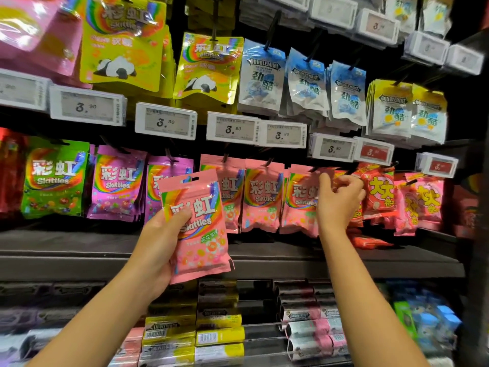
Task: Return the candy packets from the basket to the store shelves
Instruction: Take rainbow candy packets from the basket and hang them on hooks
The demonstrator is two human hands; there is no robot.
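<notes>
My left hand grips a pink Skittles packet, held upright in front of the middle row of pegs. My right hand reaches up to the top right corner of a hanging pink Skittles packet, fingers curled and pinching it near its peg. Two more hanging pink packets are between my hands. The basket is out of view.
Green and purple Skittles packets hang at the left, red candy packets at the right. Yellow Skittles and Doublemint bags hang above a row of price tags. Gum boxes fill the lower shelf.
</notes>
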